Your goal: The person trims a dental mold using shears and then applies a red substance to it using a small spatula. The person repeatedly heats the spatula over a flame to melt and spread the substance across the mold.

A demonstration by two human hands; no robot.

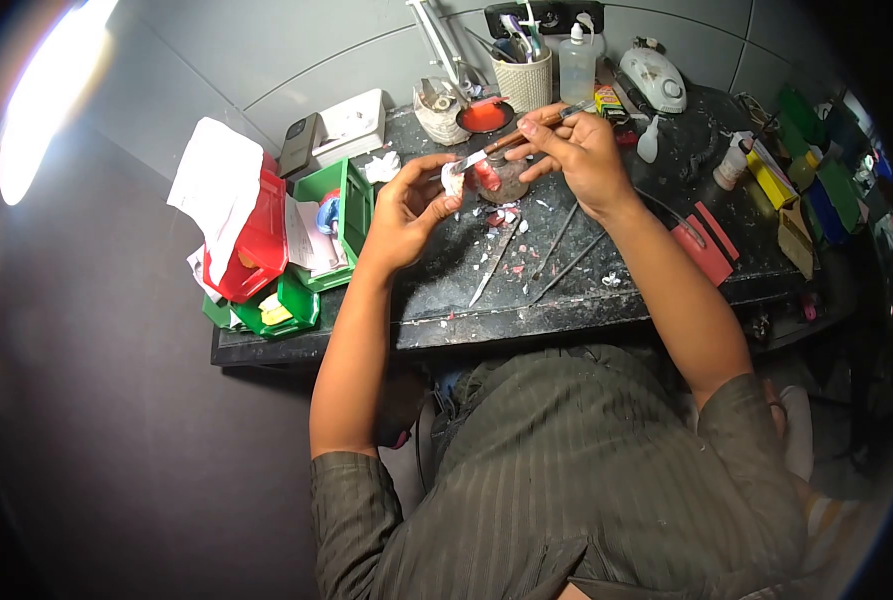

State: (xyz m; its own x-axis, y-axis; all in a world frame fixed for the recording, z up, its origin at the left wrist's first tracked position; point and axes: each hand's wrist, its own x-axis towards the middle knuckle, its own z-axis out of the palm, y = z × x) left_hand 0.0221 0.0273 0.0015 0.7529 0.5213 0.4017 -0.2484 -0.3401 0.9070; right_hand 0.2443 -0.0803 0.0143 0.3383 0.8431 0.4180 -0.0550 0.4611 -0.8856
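Between the fingertips of my left hand (407, 212) is a small white and pinkish piece that looks like a dental model (453, 184). My right hand (585, 160) grips a wax knife (512, 139) by its brown handle, with the pale blade pointing left and meeting or almost meeting the piece. Just behind the hands stands a squat glass burner (507, 188) with red on its side. A round dark dish of red wax (485, 117) sits beyond it. Fingers hide part of the piece.
Thin metal tools (497, 262) and white and red scraps lie in front. Red wax sheets (705, 250) are at right. Green (359, 225) and red bins (267, 235) stand at left. Behind are a brush cup (523, 82), a clear bottle (577, 70) and a white device (655, 80).
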